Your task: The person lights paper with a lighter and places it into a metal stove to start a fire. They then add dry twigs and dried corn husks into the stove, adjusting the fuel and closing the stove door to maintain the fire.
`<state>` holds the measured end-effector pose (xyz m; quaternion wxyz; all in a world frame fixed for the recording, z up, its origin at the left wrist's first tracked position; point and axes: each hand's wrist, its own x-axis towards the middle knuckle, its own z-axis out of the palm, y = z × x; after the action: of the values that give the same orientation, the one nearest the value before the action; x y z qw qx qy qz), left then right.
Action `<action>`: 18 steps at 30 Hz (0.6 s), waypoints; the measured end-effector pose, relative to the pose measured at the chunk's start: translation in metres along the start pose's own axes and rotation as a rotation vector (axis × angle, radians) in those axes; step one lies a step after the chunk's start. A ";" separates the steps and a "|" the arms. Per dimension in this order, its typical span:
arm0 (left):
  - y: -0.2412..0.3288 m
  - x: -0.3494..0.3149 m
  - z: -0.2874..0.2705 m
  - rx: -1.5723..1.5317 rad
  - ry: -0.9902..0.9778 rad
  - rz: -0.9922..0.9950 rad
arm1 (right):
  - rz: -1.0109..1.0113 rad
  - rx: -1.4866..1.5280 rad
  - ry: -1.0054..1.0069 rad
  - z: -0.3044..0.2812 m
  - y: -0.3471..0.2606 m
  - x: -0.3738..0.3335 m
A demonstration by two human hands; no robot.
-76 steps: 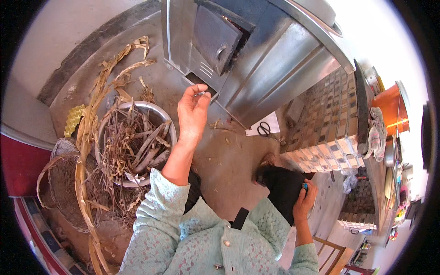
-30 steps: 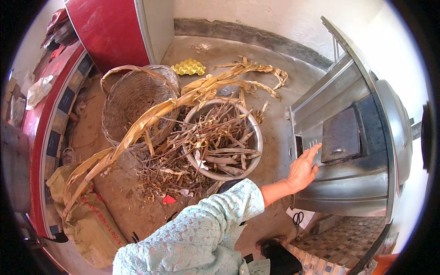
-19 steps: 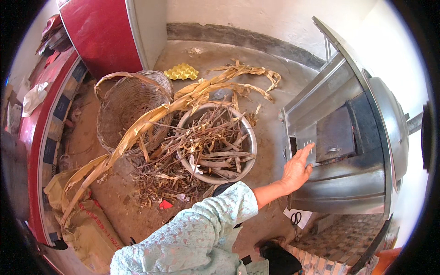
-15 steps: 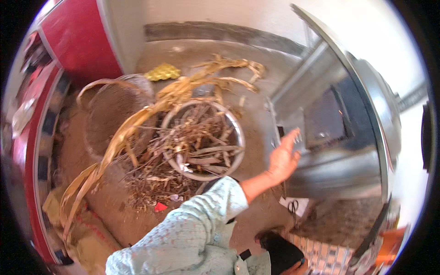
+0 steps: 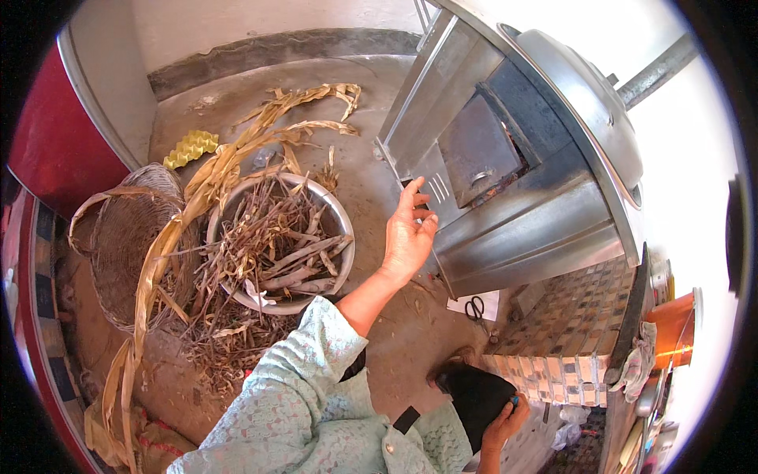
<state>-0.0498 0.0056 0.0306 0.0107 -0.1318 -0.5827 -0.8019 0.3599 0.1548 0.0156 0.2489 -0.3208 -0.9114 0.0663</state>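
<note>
My left hand (image 5: 409, 241) is held out in front of a metal stove (image 5: 529, 253), fingers apart and nothing in them. It is beside the vent slots below the dark stove door (image 5: 480, 150), which sits slightly off its opening with ash or embers at the edge. My right hand (image 5: 505, 423) is by my dark-trousered knee, its fingers curled with a small blue bit among them that I cannot make out. Left of my left hand stands a metal basin (image 5: 345, 261) heaped with dry sticks (image 5: 272, 229). Long dry corn stalks (image 5: 170, 237) lie across its left side.
A wicker basket (image 5: 130, 253) and a yellow egg tray (image 5: 192, 148) are at the left, near a red cabinet (image 5: 63, 134). Black scissors (image 5: 474, 308) lie on white paper by a tiled brick ledge (image 5: 553, 340). An orange container (image 5: 671, 332) stands at the right. Loose twigs (image 5: 229, 347) litter the floor.
The view has swung to the right, so the stove and basin appear further left. My left hand stays near the stove front, and my right hand has come more into view.
</note>
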 end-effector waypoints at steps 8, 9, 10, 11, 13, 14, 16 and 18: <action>0.002 0.003 -0.002 -0.174 -0.091 -0.013 | -0.005 0.001 -0.001 0.001 -0.004 0.002; 0.003 0.003 -0.002 -0.181 -0.105 -0.024 | -0.006 -0.004 0.002 0.001 -0.003 0.002; 0.004 0.003 -0.003 -0.186 -0.118 -0.036 | -0.006 -0.008 0.004 0.001 -0.003 0.003; 0.005 0.003 -0.004 -0.192 -0.132 -0.047 | 0.004 0.002 0.007 0.001 -0.004 0.003; 0.003 0.004 -0.003 -0.163 -0.126 -0.053 | 0.016 0.031 0.007 0.002 -0.009 0.006; 0.001 0.004 -0.003 -0.146 -0.118 -0.055 | 0.004 0.024 0.016 0.004 -0.006 0.006; 0.000 0.002 -0.001 -0.135 -0.113 -0.033 | -0.029 0.019 0.028 0.006 0.005 0.002; 0.001 0.001 -0.001 -0.122 -0.114 -0.050 | -0.015 0.060 0.017 0.007 0.003 0.002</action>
<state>-0.0508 0.0044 0.0309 -0.0504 -0.1631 -0.5356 -0.8270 0.3573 0.1587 0.0095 0.2665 -0.3068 -0.9093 0.0892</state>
